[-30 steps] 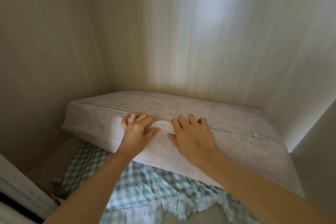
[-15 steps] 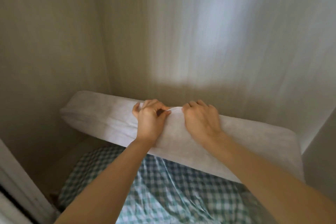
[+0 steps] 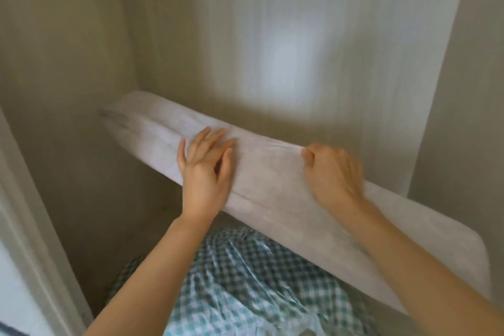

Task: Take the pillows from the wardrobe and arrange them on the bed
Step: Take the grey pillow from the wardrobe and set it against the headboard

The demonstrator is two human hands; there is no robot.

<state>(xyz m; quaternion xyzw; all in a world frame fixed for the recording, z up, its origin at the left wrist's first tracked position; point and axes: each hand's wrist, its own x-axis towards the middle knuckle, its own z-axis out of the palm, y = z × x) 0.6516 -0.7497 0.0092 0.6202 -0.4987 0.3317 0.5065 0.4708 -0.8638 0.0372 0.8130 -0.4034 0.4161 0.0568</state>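
The grey pillow (image 3: 272,185) no longer lies flat on the checked cloth (image 3: 245,281); a second ago both hands sat close together at its middle, and now it is tipped up on edge and lifted clear, running from ten o'clock down to four o'clock inside the wardrobe (image 3: 68,63). The hands have moved apart. The left hand (image 3: 206,172) has let go of its pinch and lies flat on the cover at nine o'clock of centre, fingers (image 3: 215,136) spread. The right hand (image 3: 331,172), at three o'clock, is curled over the top edge, fingers closed on the fabric. This suggests the pillow is coming out, with the bed not in view.
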